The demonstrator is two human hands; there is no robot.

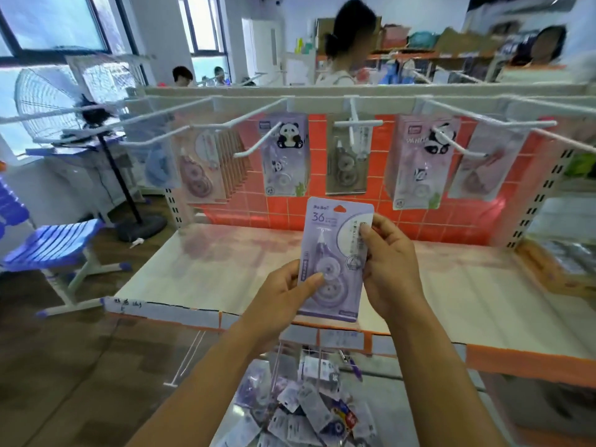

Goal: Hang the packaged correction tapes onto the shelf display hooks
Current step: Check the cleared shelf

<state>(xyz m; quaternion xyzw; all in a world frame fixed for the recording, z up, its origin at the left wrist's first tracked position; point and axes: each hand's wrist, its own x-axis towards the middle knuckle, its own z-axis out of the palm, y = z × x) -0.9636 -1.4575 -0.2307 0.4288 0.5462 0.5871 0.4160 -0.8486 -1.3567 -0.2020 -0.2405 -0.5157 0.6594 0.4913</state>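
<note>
Below the display hooks (354, 122), left hand (283, 290) and right hand (392, 272) pinching one upright correction tape pack (333, 253)

The held correction tape package (325, 227) reads "36"; a hanging panda package (416, 175) shows "PAND".

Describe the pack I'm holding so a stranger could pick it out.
Find the orange tiled back panel behind the white hooks. In front of it, over the white shelf, the left hand and right hand pinch one lilac pack. Unlike the hanging packs, it is off the hooks and shows a 36.
</note>
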